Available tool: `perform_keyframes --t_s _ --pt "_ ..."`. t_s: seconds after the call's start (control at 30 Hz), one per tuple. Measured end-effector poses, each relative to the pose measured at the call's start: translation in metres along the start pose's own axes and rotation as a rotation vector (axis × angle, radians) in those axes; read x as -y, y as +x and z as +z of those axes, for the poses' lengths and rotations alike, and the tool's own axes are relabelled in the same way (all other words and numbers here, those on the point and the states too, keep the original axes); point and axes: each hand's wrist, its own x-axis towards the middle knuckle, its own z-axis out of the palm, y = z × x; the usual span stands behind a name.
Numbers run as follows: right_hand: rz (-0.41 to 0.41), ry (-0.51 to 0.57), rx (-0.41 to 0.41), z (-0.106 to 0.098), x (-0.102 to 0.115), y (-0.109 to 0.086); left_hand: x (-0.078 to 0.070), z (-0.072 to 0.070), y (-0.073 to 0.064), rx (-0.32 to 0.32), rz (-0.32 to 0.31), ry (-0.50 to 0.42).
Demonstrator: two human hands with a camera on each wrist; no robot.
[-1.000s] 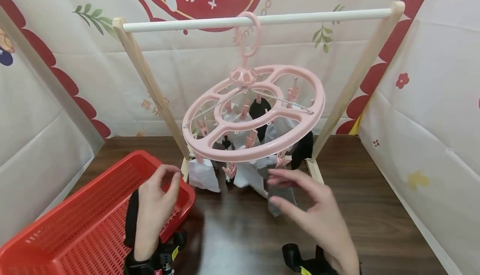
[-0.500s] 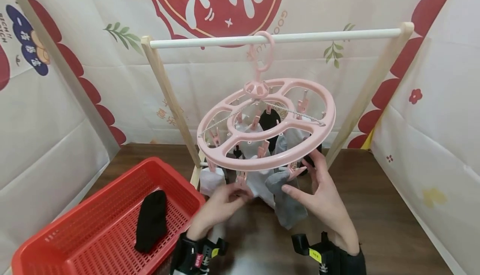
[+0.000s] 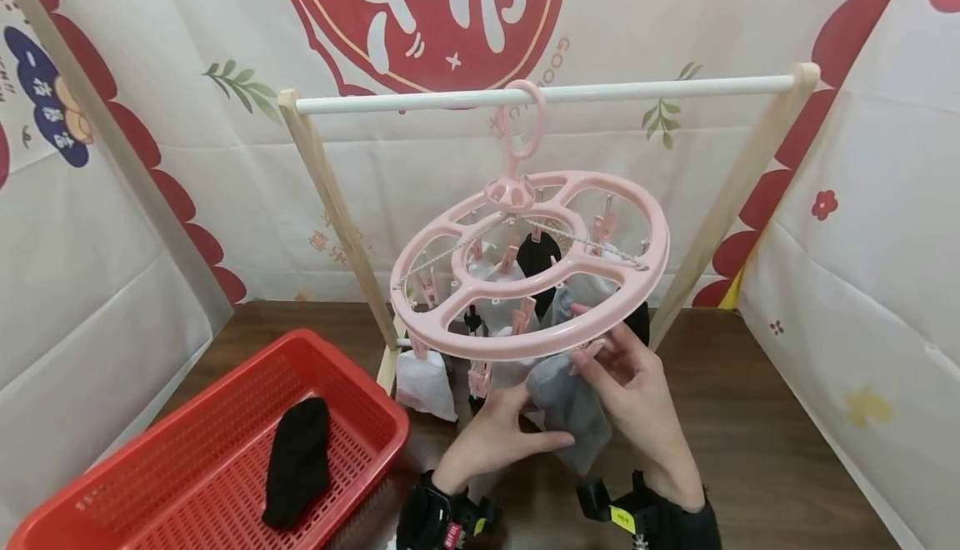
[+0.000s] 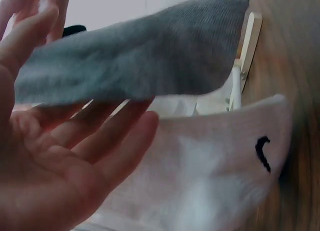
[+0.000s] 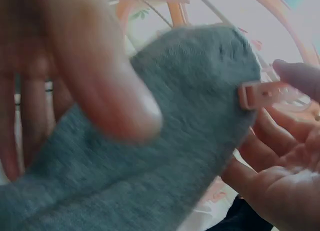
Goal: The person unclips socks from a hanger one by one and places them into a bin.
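A grey sock (image 3: pixel 564 408) hangs from the front right of a round pink clip hanger (image 3: pixel 517 348). In the right wrist view a pink clothespin (image 5: pixel 267 94) bites the sock's edge, and my right hand (image 5: pixel 280 156) pinches that clothespin between thumb and fingers. My left hand (image 3: pixel 498 437) is at the sock's left side, thumb in front of the fabric and fingers behind it. The left wrist view shows the straight, spread fingers (image 4: pixel 115 131) under the grey cloth. Just below them is a white sock (image 4: pixel 200 166) with a black mark.
At left stands a red basket (image 3: pixel 172 417) holding a black sock (image 3: pixel 298 462). The hanger hooks over the white rail (image 3: pixel 420 101) of a wooden stand. Several other socks, such as a white one (image 3: pixel 423 383), hang from it above the brown table (image 3: pixel 787 450).
My left hand has moved right from over the basket, past the front clips, to the grey sock. My right hand has moved up to the clothespin. The black sock in the basket has come into view.
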Motion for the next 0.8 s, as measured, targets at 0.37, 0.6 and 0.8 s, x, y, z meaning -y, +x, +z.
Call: perform_keyframes --t_s 0.37,0.6,0.8 --pt "0.053 0.076 -0.036 0.005 0.001 -0.002 -0.005 0.004 0.004 -0.114 -0.064 -0.136" --pt "-0.069 0.250 -0.013 0.005 0.005 -0.004 -0.006 -0.008 0.001 -0.084 -0.044 -0.058" --pt "-0.072 0.279 -0.062 0.006 0.007 -0.004 -0.013 -0.013 -0.002 -0.079 -0.054 0.006"
